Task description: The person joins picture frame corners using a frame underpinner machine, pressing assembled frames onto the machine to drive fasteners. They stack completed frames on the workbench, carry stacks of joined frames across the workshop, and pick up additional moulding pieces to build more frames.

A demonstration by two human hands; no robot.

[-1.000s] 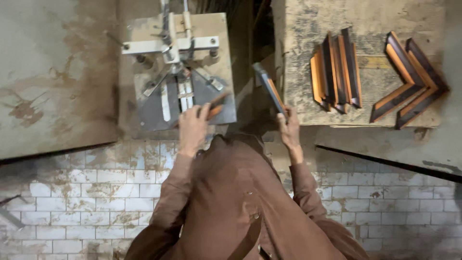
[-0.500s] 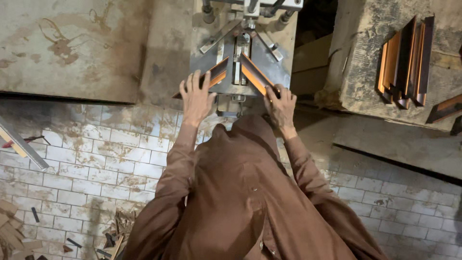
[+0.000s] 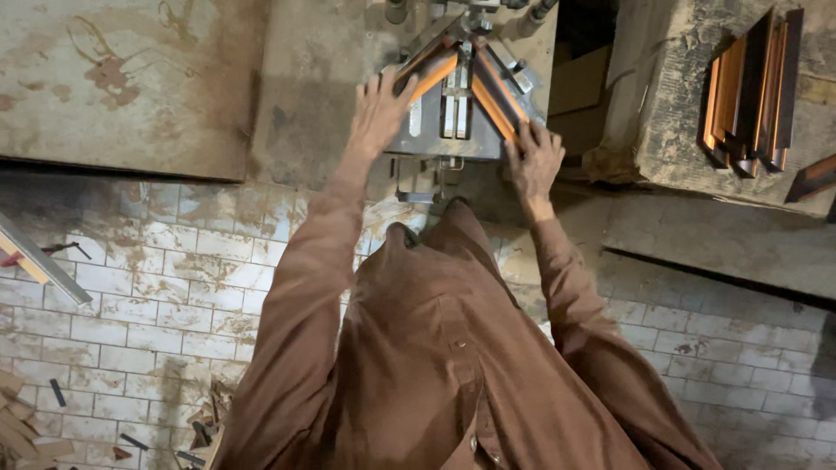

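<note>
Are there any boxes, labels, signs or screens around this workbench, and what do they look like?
No labels, signs or screens show anywhere.
Cardboard piece: the nearest thing to a package, in the dark gap right of the metal jig; flat, plain brown, partly hidden.
Frame strips: not packaged, stacked on edge on the right bench; orange and dark brown.
The left hand and the right hand each press a bare orange strip on the jig.

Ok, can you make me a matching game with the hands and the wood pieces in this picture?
Things:
1. left hand
2. right hand
3. stack of frame pieces
4. metal strip

Places:
A. on the bench at the right
B. on the right orange strip in the machine
C. on the tiled floor at the left
D. on the left orange strip in the machine

Pairs: 1-D, 2-B, 3-A, 4-C
</note>
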